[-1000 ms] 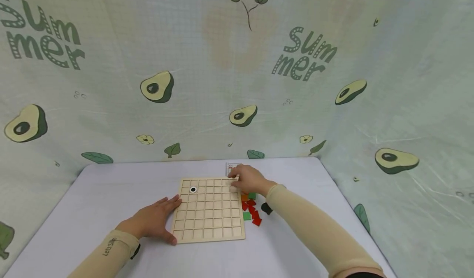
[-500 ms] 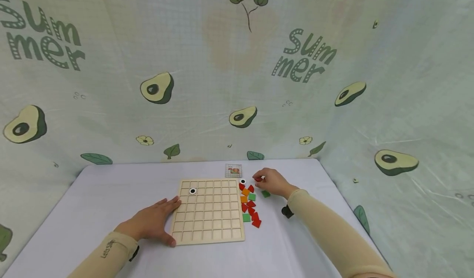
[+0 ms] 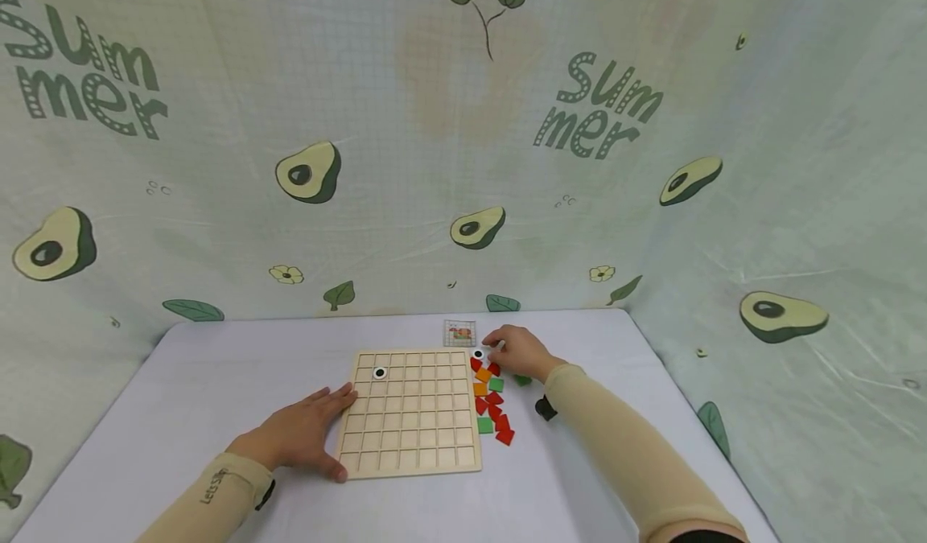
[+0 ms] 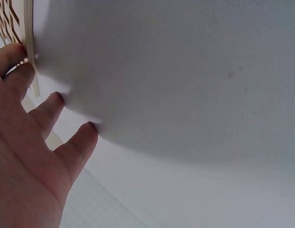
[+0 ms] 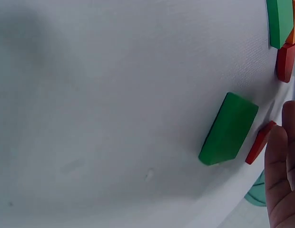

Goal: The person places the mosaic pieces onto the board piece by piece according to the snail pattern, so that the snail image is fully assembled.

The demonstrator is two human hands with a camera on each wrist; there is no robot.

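Note:
My left hand (image 3: 300,430) lies spread along the left edge of a light wooden grid board (image 3: 409,414), its thumb at the near corner. In the left wrist view, fingertips of that hand (image 4: 38,118) touch the board's side and the white tabletop. A white disc with a black centre (image 3: 380,372) sits in an upper-left cell of the grid. Beyond the board's right side, my right hand (image 3: 523,351) reaches with parted finger and thumb toward a second black-centred white disc (image 3: 478,354). A red piece (image 5: 261,142) shows beside its fingers in the right wrist view.
Several red, orange and green pieces (image 3: 485,425) lie along the board's right side. One green block (image 5: 229,130) stands apart under the right wrist. A small picture card (image 3: 459,333) lies behind the board. A printed cloth (image 3: 405,165) hangs behind the table.
My right hand moves from over the board's far right corner out to the right, pinching a red piece, then back left toward the loose disc with fingers parted. The left hand stays put.

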